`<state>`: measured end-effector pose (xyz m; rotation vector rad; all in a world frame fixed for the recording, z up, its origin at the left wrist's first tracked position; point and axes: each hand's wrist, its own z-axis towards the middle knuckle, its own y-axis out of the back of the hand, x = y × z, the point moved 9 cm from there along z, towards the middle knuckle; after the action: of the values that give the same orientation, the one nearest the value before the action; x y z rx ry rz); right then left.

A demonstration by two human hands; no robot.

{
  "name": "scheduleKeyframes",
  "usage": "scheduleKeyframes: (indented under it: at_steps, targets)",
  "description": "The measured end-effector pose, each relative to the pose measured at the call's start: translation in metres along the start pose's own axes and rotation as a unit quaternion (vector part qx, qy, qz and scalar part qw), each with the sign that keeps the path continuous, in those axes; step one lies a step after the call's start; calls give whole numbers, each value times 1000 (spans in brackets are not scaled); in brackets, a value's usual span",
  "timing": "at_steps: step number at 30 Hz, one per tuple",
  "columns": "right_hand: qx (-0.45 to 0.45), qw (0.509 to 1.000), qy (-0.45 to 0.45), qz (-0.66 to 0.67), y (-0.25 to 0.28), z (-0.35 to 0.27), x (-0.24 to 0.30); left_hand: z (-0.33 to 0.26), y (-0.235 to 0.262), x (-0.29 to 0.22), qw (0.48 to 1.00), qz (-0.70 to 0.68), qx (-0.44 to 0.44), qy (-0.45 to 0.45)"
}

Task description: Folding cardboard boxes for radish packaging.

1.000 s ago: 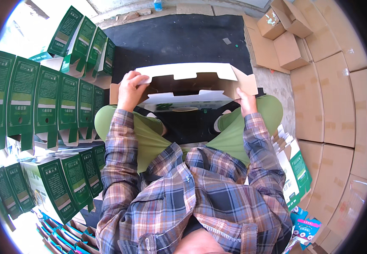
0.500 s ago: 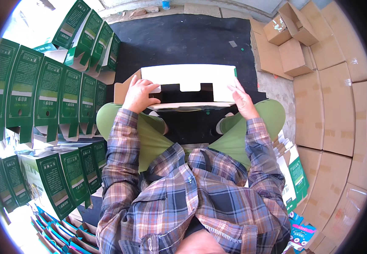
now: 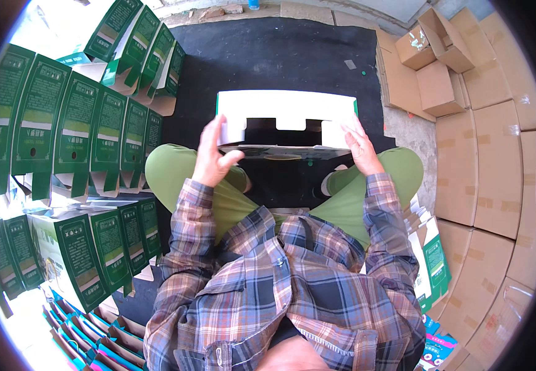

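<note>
A cardboard carton (image 3: 286, 104), white on its long upper face with green at its ends, is between my two hands, above my lap. A notched opening in it shows the dark mat through. My left hand (image 3: 211, 156) lies along the carton's left end, fingers stretched and slightly blurred, thumb spread apart. At the right end, my right hand (image 3: 361, 149) grips the carton, some fingers on its white face and others along the side. The carton's underside is hidden.
Rows of green printed cartons (image 3: 73, 130) stand at the left, above a stack of open boxes (image 3: 95, 334). Brown cardboard boxes (image 3: 497, 167) form a wall at the right. A black mat (image 3: 268, 55) covers the floor ahead. Another green and white carton (image 3: 432, 260) leans beside my right leg.
The brown flaps sticking out at the carton's left end are now folded in. My left hand has shifted from gripping there to lying flat against that end, thumb spread.
</note>
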<state>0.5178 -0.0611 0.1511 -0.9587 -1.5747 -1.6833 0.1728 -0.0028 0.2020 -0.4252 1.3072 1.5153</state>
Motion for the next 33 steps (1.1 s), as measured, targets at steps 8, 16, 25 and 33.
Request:
scheduleKeyframes:
  at_steps: [8,16,25,33]
  targets:
    - [-88,993,30,-73,-1,11,3,22,-32,17,971,224,-5,83]
    - [-11,955,2,-297,-20,3,35,18,-58,11,943,322,84,-3]
    - [8,946,38,-322,-28,-1,32,15,-73,17,920,351,173,21]
    - [6,944,42,-326,-27,1,31,16,-71,16,922,351,165,19]
